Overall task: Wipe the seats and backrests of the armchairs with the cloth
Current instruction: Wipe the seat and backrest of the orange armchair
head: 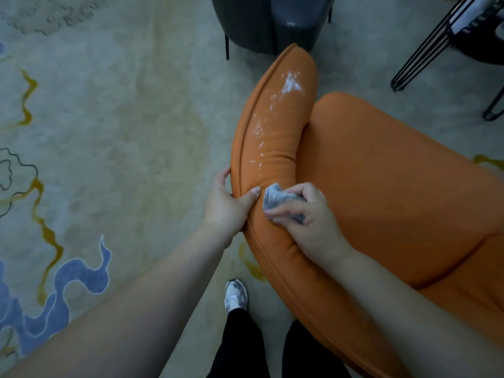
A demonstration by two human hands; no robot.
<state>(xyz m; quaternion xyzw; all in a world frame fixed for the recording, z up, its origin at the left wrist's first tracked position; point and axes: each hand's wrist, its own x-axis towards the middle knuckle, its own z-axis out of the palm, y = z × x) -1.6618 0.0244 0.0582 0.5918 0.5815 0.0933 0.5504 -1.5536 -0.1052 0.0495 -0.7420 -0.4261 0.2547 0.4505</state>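
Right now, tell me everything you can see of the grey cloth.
The cloth is small, grey and soft-looking, like terry or microfibre. It is bunched into a wad, not spread flat. The right hand grips it, fingers wrapped over the top so much of it is hidden, and presses it onto the orange backrest. The left hand holds the backrest edge just beside it. White smears lie further along, apart from the cloth.

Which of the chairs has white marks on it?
The orange armchair: white marks run along its backrest. The dark grey chair behind shows none.
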